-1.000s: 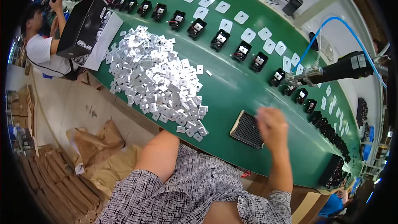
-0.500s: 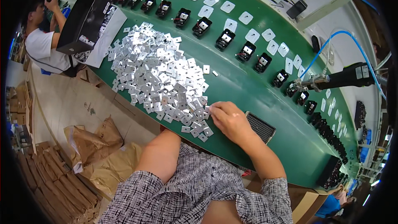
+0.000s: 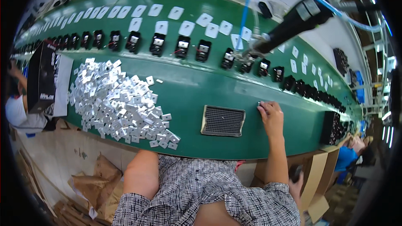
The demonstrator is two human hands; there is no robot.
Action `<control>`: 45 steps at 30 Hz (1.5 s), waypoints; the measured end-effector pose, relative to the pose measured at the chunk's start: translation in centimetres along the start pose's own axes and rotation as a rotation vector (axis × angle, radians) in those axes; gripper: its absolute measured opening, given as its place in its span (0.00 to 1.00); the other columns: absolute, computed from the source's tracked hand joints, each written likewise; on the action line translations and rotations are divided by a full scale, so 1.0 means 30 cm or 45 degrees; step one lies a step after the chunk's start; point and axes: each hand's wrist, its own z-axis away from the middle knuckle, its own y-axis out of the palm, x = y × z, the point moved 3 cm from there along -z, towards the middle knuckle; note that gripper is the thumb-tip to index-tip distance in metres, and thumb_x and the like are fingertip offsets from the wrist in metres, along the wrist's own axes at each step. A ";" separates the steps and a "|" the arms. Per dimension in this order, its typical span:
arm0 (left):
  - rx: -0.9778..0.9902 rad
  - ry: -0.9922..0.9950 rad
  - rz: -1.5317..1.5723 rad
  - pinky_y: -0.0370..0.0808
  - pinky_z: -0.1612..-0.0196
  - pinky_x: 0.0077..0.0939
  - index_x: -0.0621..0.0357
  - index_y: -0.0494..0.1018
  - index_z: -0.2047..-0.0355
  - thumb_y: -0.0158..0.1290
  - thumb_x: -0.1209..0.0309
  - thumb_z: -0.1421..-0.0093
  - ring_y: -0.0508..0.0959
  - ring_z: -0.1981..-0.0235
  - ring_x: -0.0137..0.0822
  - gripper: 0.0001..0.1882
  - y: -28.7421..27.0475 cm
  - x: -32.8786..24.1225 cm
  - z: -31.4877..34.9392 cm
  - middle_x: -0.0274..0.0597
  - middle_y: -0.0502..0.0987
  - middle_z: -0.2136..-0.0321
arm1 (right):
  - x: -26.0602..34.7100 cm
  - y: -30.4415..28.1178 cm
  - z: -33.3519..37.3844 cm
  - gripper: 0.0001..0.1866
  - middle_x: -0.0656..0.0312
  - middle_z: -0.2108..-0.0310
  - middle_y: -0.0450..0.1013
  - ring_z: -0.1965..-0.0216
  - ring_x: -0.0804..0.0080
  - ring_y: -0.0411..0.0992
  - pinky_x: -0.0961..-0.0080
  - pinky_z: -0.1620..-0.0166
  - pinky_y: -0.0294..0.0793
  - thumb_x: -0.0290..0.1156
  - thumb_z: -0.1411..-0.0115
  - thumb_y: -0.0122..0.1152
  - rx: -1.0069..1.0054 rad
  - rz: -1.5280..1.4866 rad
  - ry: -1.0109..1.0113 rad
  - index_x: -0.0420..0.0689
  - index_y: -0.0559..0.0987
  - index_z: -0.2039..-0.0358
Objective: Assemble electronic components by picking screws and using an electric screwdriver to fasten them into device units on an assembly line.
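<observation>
My right hand [image 3: 272, 118] is over the green bench, to the right of a black gridded tray with a pale rim [image 3: 203, 126]. Thumb and fingertips are closed in a pinch on a small silvery metal plate [image 3: 259, 104], of which only a bit shows. A large heap of similar square metal plates with holes [image 3: 117, 104] lies on the left of the bench. My left forearm [image 3: 141, 171] runs down at the bench's front edge; the left hand itself is out of sight.
Black housings [image 3: 182, 47] stand in a curved row, with white rounded cards [image 3: 155, 10] behind them. A black tool on an arm with a blue hose [image 3: 289, 25] overhangs the row. Boxes flank the bench: a black one [image 3: 42, 79] left, another [image 3: 330, 127] right. Other people are at both sides.
My right hand has moved from the heap's edge to the right, past the gridded tray, with a small plate in its fingertips. The view has turned to the right.
</observation>
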 end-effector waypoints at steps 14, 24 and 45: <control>-0.572 -0.212 2.290 0.46 0.23 0.41 0.48 0.56 0.27 0.29 0.40 0.31 0.57 0.27 0.39 0.39 -0.128 0.156 0.026 0.43 0.60 0.29 | -0.209 -0.180 -0.154 0.06 0.61 0.60 0.80 0.67 0.64 0.78 0.71 0.63 0.78 0.20 0.46 0.70 -0.315 0.217 -0.421 0.39 0.84 0.66; -0.931 -0.130 2.797 0.58 0.28 0.45 0.49 0.61 0.31 0.38 0.46 0.31 0.66 0.35 0.44 0.33 -0.188 0.203 0.064 0.46 0.67 0.37 | -0.396 -0.172 -0.322 0.02 0.62 0.64 0.78 0.66 0.61 0.77 0.68 0.63 0.77 0.26 0.43 0.64 -0.314 0.616 -0.438 0.43 0.81 0.71; 0.484 -0.195 3.462 0.75 0.46 0.36 0.61 0.73 0.40 0.57 0.66 0.35 0.78 0.50 0.39 0.24 0.255 -0.033 0.509 0.46 0.78 0.47 | -0.084 -0.212 -0.216 0.06 0.59 0.63 0.77 0.63 0.60 0.73 0.68 0.60 0.74 0.21 0.47 0.67 -0.487 0.071 -0.391 0.41 0.83 0.68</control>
